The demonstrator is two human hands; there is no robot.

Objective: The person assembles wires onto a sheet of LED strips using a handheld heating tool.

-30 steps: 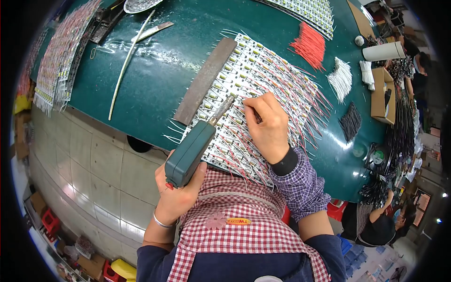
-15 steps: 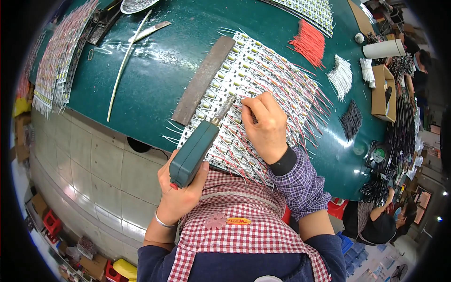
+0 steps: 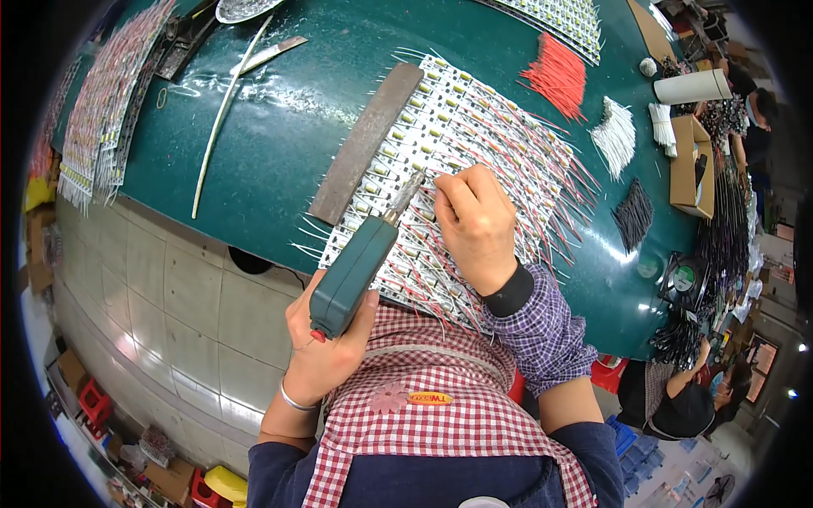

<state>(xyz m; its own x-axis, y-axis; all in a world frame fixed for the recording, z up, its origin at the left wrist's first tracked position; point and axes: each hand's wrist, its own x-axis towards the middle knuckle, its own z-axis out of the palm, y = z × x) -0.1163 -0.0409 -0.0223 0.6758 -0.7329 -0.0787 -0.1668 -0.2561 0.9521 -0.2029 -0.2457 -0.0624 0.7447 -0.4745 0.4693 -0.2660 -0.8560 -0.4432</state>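
My left hand is wrapped round a dark green soldering gun. Its tip points away from me, down at a panel of white circuit boards with yellow parts and many red and white wires. Close to that tip, my right hand hovers over the panel with thumb and forefinger pinched together. Whatever lies between those fingertips is too small to make out. A flat grey-brown metal bar rests along the panel's left side.
Red wires, white wires and black wires lie in bundles to the right, near a cardboard box. At the far left are stacked wired boards and a long thin pale strip. Another person works at the right.
The soldering gun's body has shifted slightly to the right and away from me, its tip staying near the same spot. My right hand has barely moved.
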